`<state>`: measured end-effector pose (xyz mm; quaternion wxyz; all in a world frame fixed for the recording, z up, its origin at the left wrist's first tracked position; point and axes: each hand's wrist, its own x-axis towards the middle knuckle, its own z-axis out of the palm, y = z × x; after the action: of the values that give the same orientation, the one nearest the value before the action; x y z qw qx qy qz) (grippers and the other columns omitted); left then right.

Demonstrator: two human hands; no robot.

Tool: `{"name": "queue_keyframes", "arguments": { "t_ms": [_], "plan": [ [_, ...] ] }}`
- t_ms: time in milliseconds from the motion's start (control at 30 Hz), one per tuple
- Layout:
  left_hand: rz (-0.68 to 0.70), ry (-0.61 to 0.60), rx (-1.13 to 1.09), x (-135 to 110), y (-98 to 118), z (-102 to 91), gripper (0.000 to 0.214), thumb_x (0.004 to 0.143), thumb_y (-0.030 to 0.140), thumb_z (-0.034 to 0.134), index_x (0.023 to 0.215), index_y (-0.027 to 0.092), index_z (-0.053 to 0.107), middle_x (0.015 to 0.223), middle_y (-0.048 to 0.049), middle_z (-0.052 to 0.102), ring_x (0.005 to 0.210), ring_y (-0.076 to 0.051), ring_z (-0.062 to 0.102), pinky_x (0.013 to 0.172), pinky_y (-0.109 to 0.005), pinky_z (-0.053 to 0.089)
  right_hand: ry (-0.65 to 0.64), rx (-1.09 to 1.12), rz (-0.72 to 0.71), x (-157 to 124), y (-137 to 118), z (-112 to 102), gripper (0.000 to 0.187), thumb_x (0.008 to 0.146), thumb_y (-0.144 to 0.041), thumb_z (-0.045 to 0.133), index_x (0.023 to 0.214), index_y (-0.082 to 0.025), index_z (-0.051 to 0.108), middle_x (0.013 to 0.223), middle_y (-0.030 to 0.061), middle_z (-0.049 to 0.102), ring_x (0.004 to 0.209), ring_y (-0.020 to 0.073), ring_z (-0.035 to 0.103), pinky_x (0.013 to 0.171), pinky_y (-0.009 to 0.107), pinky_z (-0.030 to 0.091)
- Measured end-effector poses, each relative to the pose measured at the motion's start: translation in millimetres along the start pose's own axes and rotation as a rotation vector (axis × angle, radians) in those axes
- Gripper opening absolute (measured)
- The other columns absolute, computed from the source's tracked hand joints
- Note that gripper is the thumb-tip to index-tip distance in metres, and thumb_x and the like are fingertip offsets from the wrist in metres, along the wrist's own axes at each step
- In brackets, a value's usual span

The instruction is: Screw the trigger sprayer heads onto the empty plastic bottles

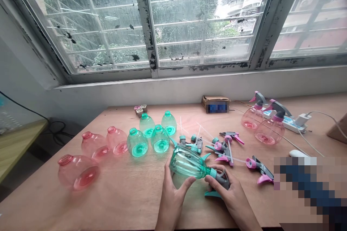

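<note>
**Tilted green bottle, a collar that could sit askew**

With twelve o'clock straight up from mid-view, the green spray bottle (pixel 187 162) is between five and six, on its side, neck toward half past three. My left hand (pixel 174 186) is half curled round its body; my right hand (pixel 231 189) is bent snugly about the collar (pixel 213 173) and grey spray head (pixel 223 179).

At this tilt, I judge, an off-axis twist could cross the threads, and the smooth, rounded body could slide if my left grip slackens. A wide swing of my right wrist toward four could sweep the loose spray heads (pixel 222 148) and their thin tubes aside; one toward eight could topple the green bottles (pixel 137 143) or pink bottles (pixel 81 173).

The table (pixel 121 202) is pale, wood-toned. Two pink spray bottles (pixel 268 130) stand past three o'clock, beside a power strip (pixel 294 125) trailing cords. At twelve, a grimy window (pixel 200 18) has flaking frames.
</note>
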<state>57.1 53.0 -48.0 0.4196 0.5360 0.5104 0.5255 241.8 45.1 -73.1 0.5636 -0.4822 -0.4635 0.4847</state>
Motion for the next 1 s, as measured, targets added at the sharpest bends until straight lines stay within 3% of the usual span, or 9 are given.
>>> {"name": "queue_keyframes", "arguments": {
  "t_ms": [233,400,500,633,800,1000],
  "plan": [
    [-0.002,0.013,-0.084,3.9,-7.1,1.3,0.082,0.08,0.033,0.085,0.148,0.036,0.04,0.156,-0.0031,0.053,0.146,-0.027,0.047,0.123,-0.044,0.034,-0.006,-0.004,0.025,1.2,-2.1,-2.1,0.038,0.085,-0.053,0.08,0.104,-0.023,0.066,0.079,-0.0036,0.06,0.07,0.0201,0.064,0.065,0.032,0.061],
    [0.016,0.001,-0.025,1.0,-4.6,2.2,0.096,0.076,0.04,0.088,0.154,0.033,0.031,0.163,-0.0071,0.043,0.153,-0.028,0.036,0.127,-0.043,0.028,-0.014,-0.003,0.023,2.0,-1.0,-2.2,0.039,0.084,-0.052,0.081,0.105,-0.023,0.066,0.081,-0.0032,0.061,0.072,0.0207,0.064,0.064,0.031,0.06],
    [0.017,-0.012,-0.007,-1.0,-0.8,1.4,0.093,0.082,0.045,0.082,0.156,0.03,0.027,0.164,-0.0094,0.04,0.155,-0.028,0.031,0.128,-0.044,0.024,-0.014,0.007,0.026,0.1,-0.6,-1.8,0.04,0.084,-0.051,0.082,0.107,-0.023,0.066,0.081,-0.0029,0.062,0.073,0.0208,0.064,0.064,0.031,0.06],
    [-0.006,-0.002,-0.009,-0.5,0.7,0.0,0.084,0.086,0.046,0.078,0.154,0.03,0.03,0.161,-0.0102,0.044,0.154,-0.029,0.035,0.128,-0.047,0.024,-0.007,0.036,0.022,-2.0,-3.2,-0.9,0.035,0.085,-0.049,0.083,0.104,-0.023,0.067,0.079,-0.0033,0.062,0.071,0.0204,0.063,0.063,0.031,0.06],
    [0.001,0.019,-0.042,2.2,-2.7,0.2,0.084,0.079,0.038,0.086,0.148,0.032,0.039,0.158,-0.0064,0.05,0.149,-0.028,0.042,0.125,-0.044,0.03,-0.011,0.04,0.039,-0.8,-6.4,-1.5,0.038,0.084,-0.05,0.083,0.104,-0.023,0.067,0.079,-0.0029,0.066,0.07,0.0205,0.064,0.064,0.031,0.059],
    [-0.017,0.015,-0.03,-0.3,-3.4,1.5,0.088,0.078,0.039,0.087,0.15,0.032,0.037,0.155,-0.0067,0.053,0.146,-0.028,0.046,0.123,-0.043,0.033,-0.014,0.05,0.031,-1.0,-5.0,-3.3,0.035,0.085,-0.049,0.083,0.103,-0.024,0.067,0.075,-0.004,0.065,0.068,0.0206,0.065,0.064,0.03,0.058]
  ]
}}
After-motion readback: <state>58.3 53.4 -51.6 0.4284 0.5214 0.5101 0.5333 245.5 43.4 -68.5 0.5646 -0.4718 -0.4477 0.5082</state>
